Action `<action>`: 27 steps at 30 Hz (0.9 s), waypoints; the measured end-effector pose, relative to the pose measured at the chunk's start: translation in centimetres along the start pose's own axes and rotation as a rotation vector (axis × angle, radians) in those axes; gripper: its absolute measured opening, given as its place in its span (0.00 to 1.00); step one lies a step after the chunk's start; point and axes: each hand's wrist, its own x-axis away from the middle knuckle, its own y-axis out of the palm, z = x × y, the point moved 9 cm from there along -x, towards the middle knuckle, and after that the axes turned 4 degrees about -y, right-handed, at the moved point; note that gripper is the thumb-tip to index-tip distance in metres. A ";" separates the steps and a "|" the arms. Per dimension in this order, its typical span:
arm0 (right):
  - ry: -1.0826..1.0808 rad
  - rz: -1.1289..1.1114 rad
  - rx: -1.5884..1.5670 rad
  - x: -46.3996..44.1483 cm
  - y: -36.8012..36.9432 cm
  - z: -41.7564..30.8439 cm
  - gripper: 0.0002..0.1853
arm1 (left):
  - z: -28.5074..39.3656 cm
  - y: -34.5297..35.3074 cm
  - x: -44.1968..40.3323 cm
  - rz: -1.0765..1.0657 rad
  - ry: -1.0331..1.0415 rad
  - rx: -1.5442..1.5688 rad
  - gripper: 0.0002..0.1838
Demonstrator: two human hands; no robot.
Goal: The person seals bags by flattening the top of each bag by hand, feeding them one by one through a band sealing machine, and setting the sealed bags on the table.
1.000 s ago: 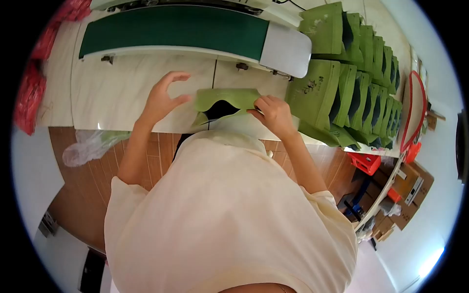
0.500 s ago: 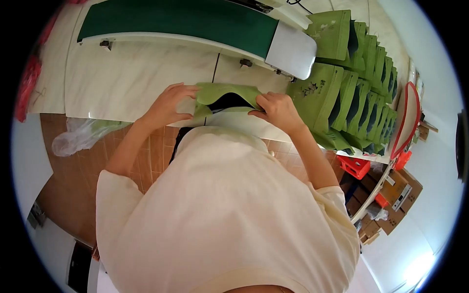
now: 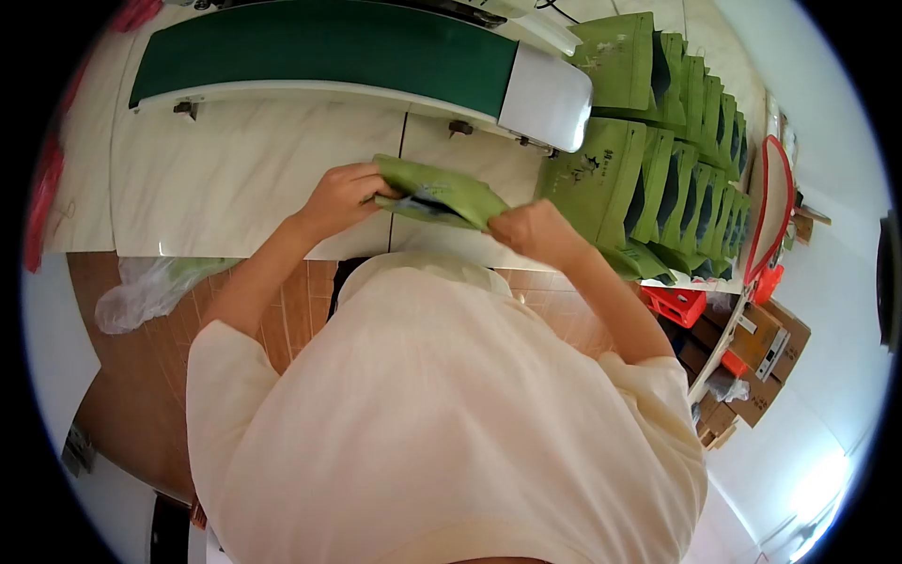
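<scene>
A green pouch (image 3: 442,186) with a dark inside is stretched between my two hands, close to my body above the table's front part. My left hand (image 3: 346,195) is closed on its left end. On its right end, lower than the left, my right hand (image 3: 537,230) is closed in a grip. The pouch's mouth faces me and shows only a narrow gap, so what lies inside is hidden. To the right, rows of similar green pouches (image 3: 601,179) stand upright on the table, their tops partly open.
Beyond my hands lies a machine with a green conveyor belt (image 3: 329,54) and a metal end plate (image 3: 547,99). The pale marble-look table (image 3: 235,179) runs beneath. A clear plastic bag (image 3: 141,296) hangs at left; a red crate (image 3: 675,305) and cardboard boxes (image 3: 759,340) sit low at right.
My left hand has moved onto the pouch's left end and closed on it. The pouch has tilted down to the right, and its wide mouth has narrowed.
</scene>
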 end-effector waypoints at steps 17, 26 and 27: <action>0.048 0.122 -0.039 0.1 4.1 -5.5 0.13 | 5.9 9.4 2.3 -0.417 -0.198 -0.609 0.12; 0.291 -0.112 -0.027 3.4 8.8 -4.3 0.03 | 4.8 9.3 5.9 -0.781 -0.353 -0.502 0.11; 0.282 -0.073 -0.002 3.5 8.3 -4.4 0.03 | 4.8 9.4 5.7 -0.789 -0.342 -0.510 0.11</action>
